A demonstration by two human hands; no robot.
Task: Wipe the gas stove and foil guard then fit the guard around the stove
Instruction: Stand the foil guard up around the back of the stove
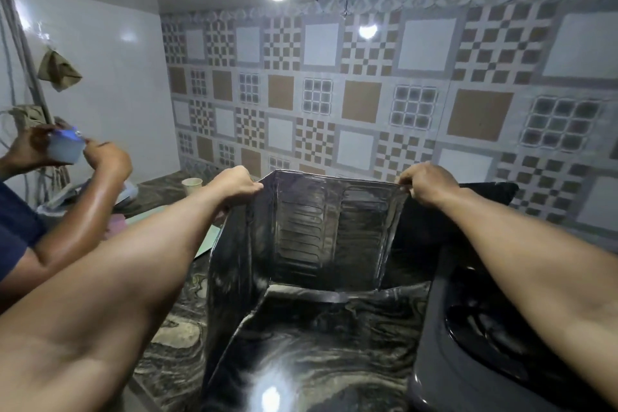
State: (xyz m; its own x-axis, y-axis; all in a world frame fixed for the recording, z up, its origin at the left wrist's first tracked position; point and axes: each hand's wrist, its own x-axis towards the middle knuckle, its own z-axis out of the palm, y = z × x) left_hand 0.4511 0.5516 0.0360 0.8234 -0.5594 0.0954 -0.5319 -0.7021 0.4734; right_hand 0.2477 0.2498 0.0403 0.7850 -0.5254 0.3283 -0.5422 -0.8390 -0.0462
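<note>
In the head view, the foil guard [321, 227] is standing upright at the centre of the marbled countertop [174, 338], its ribbed back panel facing the camera and its side panels folding forward. The left hand [234, 186] is pinching the guard's top edge at about eleven o'clock, fingers curled over the rim; the right hand [426, 182] is pinching the same edge at one o'clock. The gas stove [495, 338] is sitting at four o'clock, just beside the guard's right panel. At nine o'clock a second person's hands [100, 154] are holding a small pale container [65, 145]. A paper cup [192, 185] is standing near the patterned tile wall [368, 84].
</note>
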